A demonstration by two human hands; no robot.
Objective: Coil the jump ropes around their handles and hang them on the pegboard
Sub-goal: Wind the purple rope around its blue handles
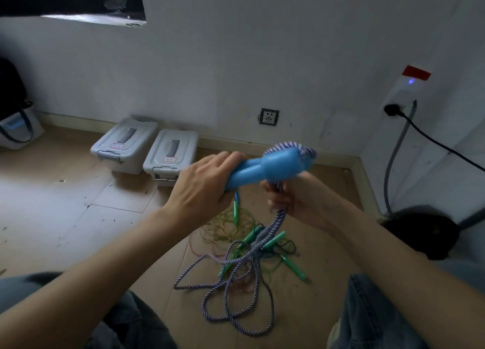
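My left hand (204, 186) grips the narrow ends of two blue jump-rope handles (265, 168) held side by side. A purple-and-white striped rope (244, 277) loops once over their wide ends and trails down in loose coils on the floor. My right hand (291, 199) pinches that rope just under the handles. Below lies a tangle of thin yellow, red and green ropes (228, 228) with green handles (292, 267). No pegboard is in view.
Two grey lidded storage boxes (147, 150) stand against the white wall. A wall socket (269, 116) is behind the handles. A plugged-in black cable (435, 141) and a dark bag (430, 230) are at the right. My jeans-clad knees frame the wooden floor (52, 204).
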